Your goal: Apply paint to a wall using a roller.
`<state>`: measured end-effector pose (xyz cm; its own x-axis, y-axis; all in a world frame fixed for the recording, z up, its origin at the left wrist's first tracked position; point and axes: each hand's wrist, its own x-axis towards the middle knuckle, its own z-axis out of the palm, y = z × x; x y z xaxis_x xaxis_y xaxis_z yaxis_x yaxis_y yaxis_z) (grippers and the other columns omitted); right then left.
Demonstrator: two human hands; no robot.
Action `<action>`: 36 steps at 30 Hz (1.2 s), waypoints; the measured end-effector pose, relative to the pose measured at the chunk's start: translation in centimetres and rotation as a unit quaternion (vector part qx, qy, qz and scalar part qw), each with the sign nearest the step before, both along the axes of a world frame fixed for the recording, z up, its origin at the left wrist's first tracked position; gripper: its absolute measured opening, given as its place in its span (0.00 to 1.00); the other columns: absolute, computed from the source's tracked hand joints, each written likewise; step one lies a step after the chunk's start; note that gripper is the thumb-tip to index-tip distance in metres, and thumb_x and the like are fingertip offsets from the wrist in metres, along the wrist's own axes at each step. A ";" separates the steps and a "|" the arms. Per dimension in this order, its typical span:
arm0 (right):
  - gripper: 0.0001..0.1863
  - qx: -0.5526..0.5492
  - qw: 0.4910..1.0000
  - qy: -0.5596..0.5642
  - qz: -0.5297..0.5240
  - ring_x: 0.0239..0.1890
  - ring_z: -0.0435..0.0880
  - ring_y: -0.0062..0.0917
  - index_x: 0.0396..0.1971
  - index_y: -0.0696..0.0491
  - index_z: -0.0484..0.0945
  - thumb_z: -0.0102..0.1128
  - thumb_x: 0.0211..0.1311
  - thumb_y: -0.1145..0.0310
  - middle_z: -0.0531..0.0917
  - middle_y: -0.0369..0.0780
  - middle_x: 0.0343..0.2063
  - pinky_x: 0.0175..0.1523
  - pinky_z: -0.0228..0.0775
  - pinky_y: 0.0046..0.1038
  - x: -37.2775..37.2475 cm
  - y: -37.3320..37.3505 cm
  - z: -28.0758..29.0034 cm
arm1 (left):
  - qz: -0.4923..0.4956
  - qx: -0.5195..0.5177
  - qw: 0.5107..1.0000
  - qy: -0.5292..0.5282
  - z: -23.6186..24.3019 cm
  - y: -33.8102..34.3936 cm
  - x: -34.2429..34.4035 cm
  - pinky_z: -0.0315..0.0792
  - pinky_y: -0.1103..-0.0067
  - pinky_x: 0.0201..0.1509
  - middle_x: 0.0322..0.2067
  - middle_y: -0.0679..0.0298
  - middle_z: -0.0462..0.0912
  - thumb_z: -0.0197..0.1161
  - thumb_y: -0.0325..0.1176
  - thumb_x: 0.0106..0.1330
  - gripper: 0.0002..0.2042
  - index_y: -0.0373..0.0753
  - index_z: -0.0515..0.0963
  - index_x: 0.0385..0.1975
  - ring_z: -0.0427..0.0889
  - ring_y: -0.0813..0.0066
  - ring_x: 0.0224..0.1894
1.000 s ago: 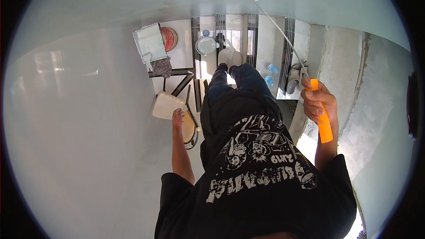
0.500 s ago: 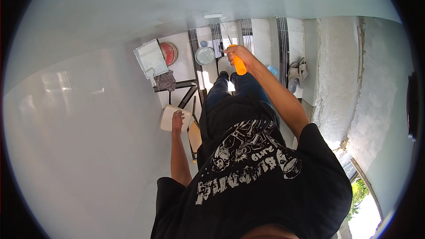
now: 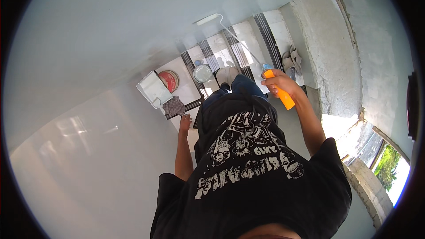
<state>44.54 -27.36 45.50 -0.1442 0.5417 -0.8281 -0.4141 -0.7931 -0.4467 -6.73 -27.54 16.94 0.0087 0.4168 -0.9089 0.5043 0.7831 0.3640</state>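
My right hand [image 3: 280, 84] is wrapped round the orange handle of a paint roller [image 3: 283, 95]. Its thin metal rod runs up and left to a white roller sleeve [image 3: 206, 19], which lies against the pale grey wall [image 3: 133, 13]. My left hand [image 3: 185, 123] hangs low on the left with fingers somewhat apart and nothing visible in it. Just beyond that hand lies a crumpled grey-brown cloth [image 3: 174, 105], beside a white, paint-smeared tray [image 3: 154, 87].
A red round container [image 3: 168, 81] stands behind the tray. Right of it is a round, pale container [image 3: 202, 74]. Steps with black stripes [image 3: 268, 33] cross ahead, with sandals [image 3: 292, 59] at the right. Rough concrete [image 3: 318, 26] and a bright opening [image 3: 389, 168] lie farther right.
My right hand has moved right and closer to me with the roller, whose rod now slants left. My left hand has come off a pale surface. The view has turned.
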 end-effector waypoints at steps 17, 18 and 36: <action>0.09 0.050 0.995 0.004 -0.082 0.13 0.69 0.16 0.21 0.52 0.68 0.61 0.52 0.72 0.70 0.31 0.15 0.18 0.64 0.21 -3.2 4.4 -6.9 | -0.114 0.020 0.992 0.048 5.7 7.4 2.7 0.67 0.66 0.42 0.44 0.66 0.77 0.51 0.52 0.65 0.24 0.42 0.68 0.54 0.77 0.70 0.42; 0.09 0.054 0.995 -0.002 -0.089 0.14 0.70 0.16 0.21 0.52 0.69 0.61 0.51 0.72 0.70 0.31 0.15 0.18 0.64 0.22 -3.7 4.5 -7.4 | -0.131 0.021 0.990 0.054 6.4 7.4 2.9 0.67 0.66 0.42 0.44 0.66 0.77 0.50 0.52 0.65 0.25 0.42 0.67 0.55 0.77 0.69 0.43; 0.09 0.102 0.991 -0.004 -0.089 0.16 0.76 0.23 0.25 0.60 0.70 0.61 0.49 0.73 0.75 0.38 0.17 0.21 0.73 0.29 -3.6 -0.9 -3.6 | -0.277 0.031 0.959 0.052 8.2 15.6 7.5 0.66 0.64 0.51 0.54 0.57 0.75 0.48 0.56 0.67 0.27 0.43 0.65 0.58 0.74 0.65 0.53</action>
<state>40.93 -28.23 41.89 -0.0264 0.7148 -0.6988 -0.5348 -0.6007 -0.5942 0.76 -11.97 25.13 0.1549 0.4268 -0.8910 0.8726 0.3638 0.3260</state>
